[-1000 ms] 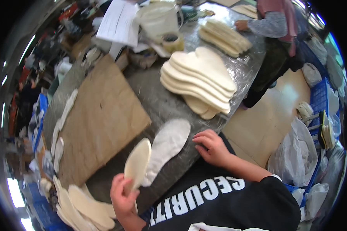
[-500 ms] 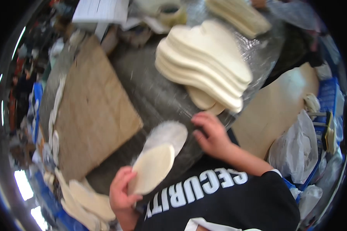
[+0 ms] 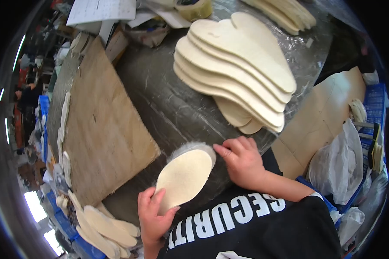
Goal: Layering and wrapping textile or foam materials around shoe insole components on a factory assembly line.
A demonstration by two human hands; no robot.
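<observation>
A cream insole lies over a fuzzy grey-white insole-shaped piece, whose furry edge shows only along the top and right. My left hand grips the lower end of the cream insole between thumb and fingers. At the opposite end, my right hand is closed, its thumb and index fingertip pinching the rim of the fuzzy piece. Just beyond the right hand rises a fanned stack of cream insoles on the dark table.
A brown board covers the table's left part. More insoles lie loose at lower left and bundled at the far edge. Papers and a tape roll sit at the back. A plastic bag stands at right.
My left hand has moved up and right, sliding the cream insole over most of the fuzzy piece. My right hand's fingertips have come onto the far rim; they were apart from it before.
</observation>
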